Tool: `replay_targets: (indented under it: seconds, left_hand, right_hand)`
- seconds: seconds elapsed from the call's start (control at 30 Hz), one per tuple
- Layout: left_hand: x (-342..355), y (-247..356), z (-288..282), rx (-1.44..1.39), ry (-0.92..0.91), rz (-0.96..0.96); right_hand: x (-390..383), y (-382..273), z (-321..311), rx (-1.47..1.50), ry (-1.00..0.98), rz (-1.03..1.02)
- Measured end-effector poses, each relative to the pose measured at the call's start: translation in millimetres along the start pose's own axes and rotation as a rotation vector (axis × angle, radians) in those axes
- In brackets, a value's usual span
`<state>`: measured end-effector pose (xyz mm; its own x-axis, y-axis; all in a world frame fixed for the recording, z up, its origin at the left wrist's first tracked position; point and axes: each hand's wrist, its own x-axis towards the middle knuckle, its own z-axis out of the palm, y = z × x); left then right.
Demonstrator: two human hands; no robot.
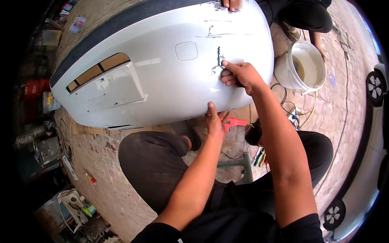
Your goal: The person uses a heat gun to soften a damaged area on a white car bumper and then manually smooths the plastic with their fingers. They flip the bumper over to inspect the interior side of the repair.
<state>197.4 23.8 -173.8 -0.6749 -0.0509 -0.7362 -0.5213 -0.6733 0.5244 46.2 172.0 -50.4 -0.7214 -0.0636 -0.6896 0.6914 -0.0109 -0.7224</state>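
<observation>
A white car bumper lies across the space in front of me. My left hand is at its near edge, thumb on the outer face and fingers around the rim, partly hidden. A red-handled tool is just beside those fingers; whether they touch it I cannot tell. My right hand is on the bumper's right part, thumb and fingers closed together at the lower end of a dark, bumpy seam. Anything small inside that pinch is hidden. Dark cracks and scuffs mark the surface farther up.
Another person's hand rests on the bumper's far edge. A white bucket stands at the right, with cables and a yellow hose below it. Hand tools lie near a green stool. Clutter lines the left; a car is far right.
</observation>
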Motion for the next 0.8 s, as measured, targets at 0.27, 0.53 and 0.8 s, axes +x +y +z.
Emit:
replay_targets:
  seconds: [0.27, 0.53, 0.8]
  left_hand:
    - [1.3, 0.7, 0.9, 0.006, -0.005, -0.014]
    - [4.9, -0.1, -2.5, -0.010, -0.007, -0.016]
    - [-0.4, 3.1, 3.0, -0.006, -0.035, -0.004]
  right_hand:
    - [2.7, -0.2, -8.4, -0.029, -0.078, 0.033]
    - [-2.0, 1.2, -7.4, 0.000, -0.106, 0.031]
    - [-0.7, -3.0, -8.9, -0.068, -0.095, 0.032]
